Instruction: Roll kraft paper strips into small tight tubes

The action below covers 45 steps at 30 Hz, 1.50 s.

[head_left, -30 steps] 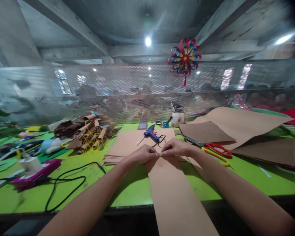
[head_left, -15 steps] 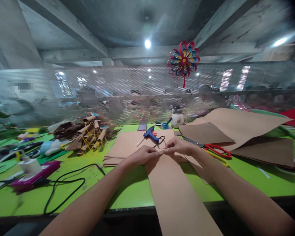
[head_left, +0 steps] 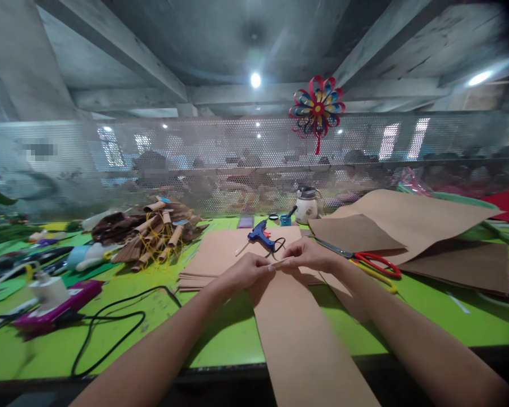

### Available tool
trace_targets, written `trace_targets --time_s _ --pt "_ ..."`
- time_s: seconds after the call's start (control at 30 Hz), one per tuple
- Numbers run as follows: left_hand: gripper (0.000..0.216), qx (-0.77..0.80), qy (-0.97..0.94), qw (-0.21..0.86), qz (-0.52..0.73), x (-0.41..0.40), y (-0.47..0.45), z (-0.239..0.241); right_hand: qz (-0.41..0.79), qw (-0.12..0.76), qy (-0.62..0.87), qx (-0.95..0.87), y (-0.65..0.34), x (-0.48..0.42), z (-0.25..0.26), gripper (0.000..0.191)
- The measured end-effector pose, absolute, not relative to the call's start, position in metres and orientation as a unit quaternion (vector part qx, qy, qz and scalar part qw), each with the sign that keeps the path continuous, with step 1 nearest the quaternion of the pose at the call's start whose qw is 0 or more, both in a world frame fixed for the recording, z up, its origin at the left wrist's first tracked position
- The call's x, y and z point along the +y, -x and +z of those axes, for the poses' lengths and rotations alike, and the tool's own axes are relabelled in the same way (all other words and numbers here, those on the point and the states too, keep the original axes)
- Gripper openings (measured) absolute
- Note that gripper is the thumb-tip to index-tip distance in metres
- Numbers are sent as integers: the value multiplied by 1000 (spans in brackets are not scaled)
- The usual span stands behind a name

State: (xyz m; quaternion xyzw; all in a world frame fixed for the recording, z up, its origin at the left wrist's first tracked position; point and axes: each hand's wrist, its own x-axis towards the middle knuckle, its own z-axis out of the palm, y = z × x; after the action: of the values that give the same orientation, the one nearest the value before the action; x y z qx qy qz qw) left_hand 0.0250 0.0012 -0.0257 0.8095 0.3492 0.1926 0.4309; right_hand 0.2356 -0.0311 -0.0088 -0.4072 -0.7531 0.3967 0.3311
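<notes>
A long strip of brown kraft paper runs from the table toward me and hangs over the front edge. At its far end a narrow edge is folded or rolled up. My left hand pinches that edge on its left side. Close beside it, my right hand pinches the same edge, fingertips almost meeting the left ones. Just beyond my hands a blue glue gun lies on a stack of brown paper sheets. Red and yellow-handled scissors rest by my right forearm.
Large brown sheets cover the right side. Rolled brown paper pieces with yellow string are heaped at the left. A purple power strip and black cord lie nearer. A white jar stands before the perforated screen.
Both hands keep their pinch on the paper's far edge, and the fingers have shifted only slightly. The whole view has moved down a little in the frame.
</notes>
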Motion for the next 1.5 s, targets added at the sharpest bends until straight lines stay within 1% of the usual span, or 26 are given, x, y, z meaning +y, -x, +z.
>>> trace_targets --time_s 0.1,0.2,0.47,0.67,0.8,0.93,1.1,1.2,1.43,1.5 --pt "36 335 -855 329 219 3 -27 -27 422 326 408 -741 -238 -30 -10 38" --pt "35 322 -871 294 227 2 -28 -27 424 331 402 -741 -239 -28 -12 40" --pt "34 304 -876 296 228 1 -28 -26 442 353 380 -732 -242 -25 -15 35" --pt "32 297 -882 302 206 4 -25 -29 462 322 403 -722 -244 -23 -19 37" --pt "35 301 -874 317 211 3 -24 -28 467 324 401 -718 -243 -25 -17 39" --pt "40 316 -865 326 214 2 -24 -28 423 305 398 -755 -237 -28 -14 43" --pt "48 310 -867 331 208 3 -25 -28 290 240 408 -832 -229 -31 -13 46" --pt "48 306 -857 368 193 2 -23 -25 272 238 395 -845 -230 -30 -15 48" --pt "45 308 -753 548 196 3 -13 -17 330 299 402 -800 -245 -24 -14 49" --pt "44 313 -734 571 191 4 -12 -18 327 308 406 -796 -247 -24 -14 48"
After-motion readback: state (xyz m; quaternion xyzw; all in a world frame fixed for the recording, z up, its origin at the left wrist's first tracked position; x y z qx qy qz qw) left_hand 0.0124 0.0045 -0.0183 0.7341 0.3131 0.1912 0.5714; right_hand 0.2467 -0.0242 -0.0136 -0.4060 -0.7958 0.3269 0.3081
